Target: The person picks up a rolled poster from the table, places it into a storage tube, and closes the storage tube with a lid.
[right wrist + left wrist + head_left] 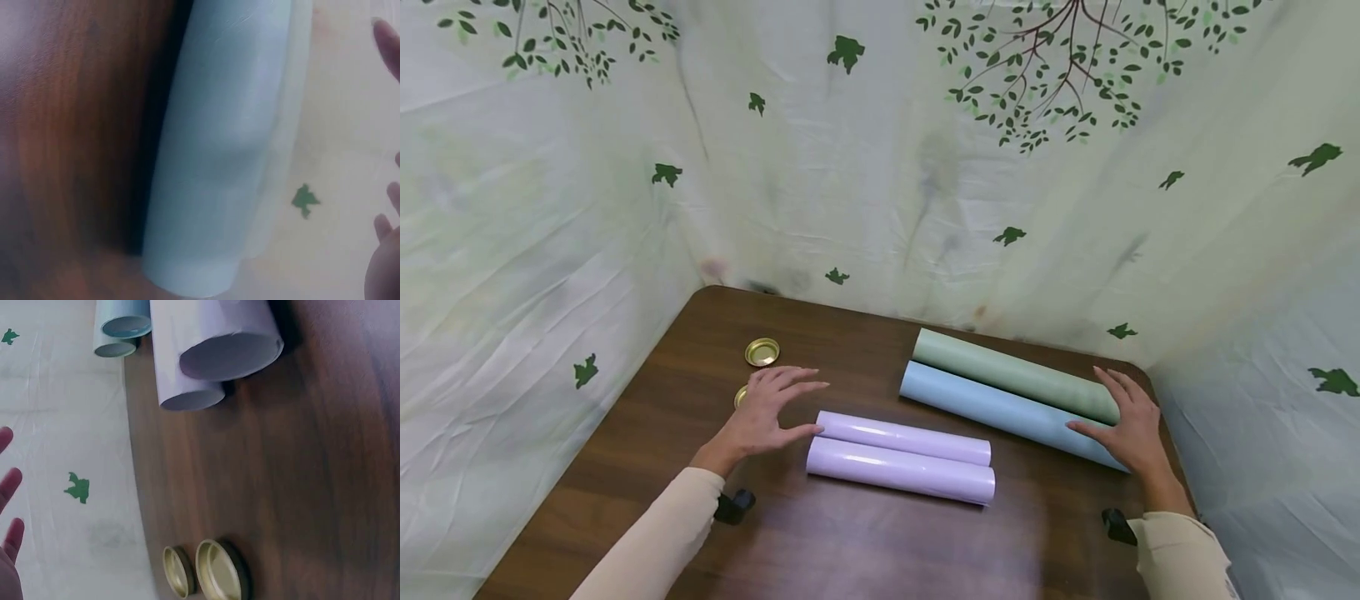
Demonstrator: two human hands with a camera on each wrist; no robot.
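Two glossy lilac tubes lie side by side near the middle of the table, a thinner one behind a thicker one. My left hand, fingers spread, hovers at their left ends, thumb tip right by the thinner tube. My right hand, fingers also apart, is over the right ends of a longer blue tube and a green tube, which lie together at the back right. In the left wrist view the lilac tubes show hollow ends. Neither hand grips anything.
Two shallow gold lids stand left of the tubes, the rear one in full view and the front one partly behind the left hand. The brown wooden table meets a leaf-patterned white curtain at the back and sides.
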